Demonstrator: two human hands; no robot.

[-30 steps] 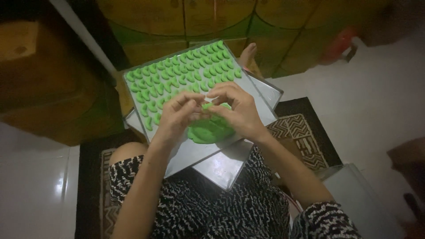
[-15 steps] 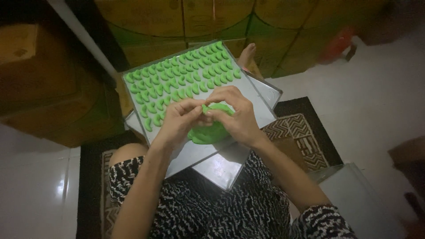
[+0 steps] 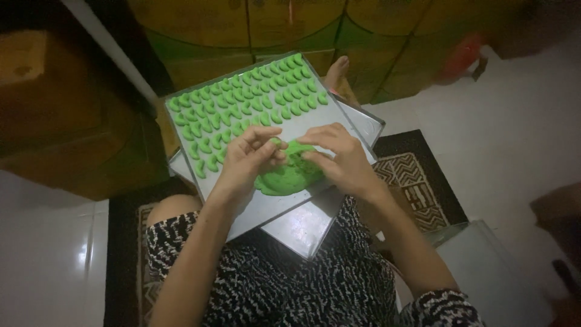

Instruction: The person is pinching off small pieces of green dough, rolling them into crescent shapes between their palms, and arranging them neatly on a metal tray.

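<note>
Left hand (image 3: 249, 158) and right hand (image 3: 339, 158), fingertips pinched on the green dough lump (image 3: 284, 177), shape a piece; rows of crescents (image 3: 248, 103) lie at 12 o'clock on the metal tray (image 3: 266, 209).

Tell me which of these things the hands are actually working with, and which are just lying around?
In use:
left hand and right hand, pinching at the green dough lump
rows of green crescent pieces
top metal tray

Lying about:
second tray underneath
patterned mat
cardboard boxes
</note>
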